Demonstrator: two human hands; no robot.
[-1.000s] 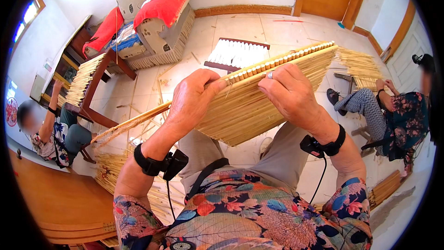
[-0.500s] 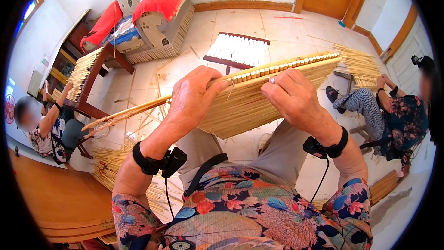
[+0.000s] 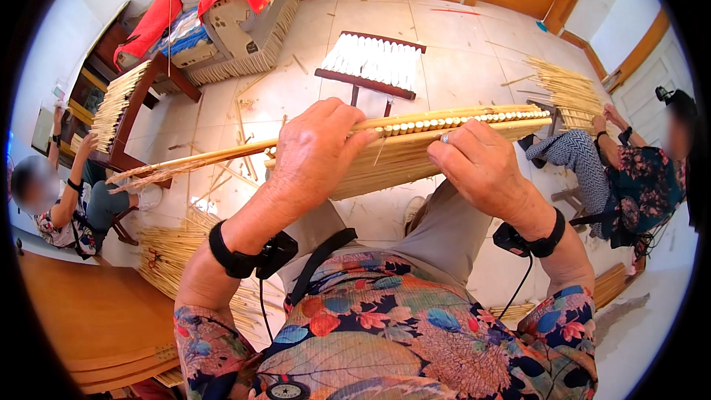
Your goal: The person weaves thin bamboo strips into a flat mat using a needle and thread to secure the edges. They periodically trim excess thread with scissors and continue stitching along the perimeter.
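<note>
A mat of straw-coloured reed stalks (image 3: 385, 175) hangs over my lap, its upper edge a row of round cut stalk ends (image 3: 437, 125). My left hand (image 3: 315, 152) is closed over that edge left of its middle, thumb along the near side. Beside the thumb a thin strand (image 3: 381, 151) sticks down. A long stalk with a frayed end (image 3: 200, 160) runs out leftward from under this hand. My right hand (image 3: 485, 167), a ring on one finger, has its fingers curled together at the mat's near side. What they pinch, if anything, is hidden.
A low stand with white rolls (image 3: 370, 59) is ahead. Reed bundles (image 3: 174, 252) lie at left beside a wooden table (image 3: 89, 311). Two people sit at either side, each near reeds on a stand. A sofa (image 3: 237, 30) with red covers stands far left. Loose stalks litter the tiled floor.
The mat has tipped so less of its face shows, and its right end has dropped slightly. My right hand is slightly lower and further right. The person at left has moved their hands.
</note>
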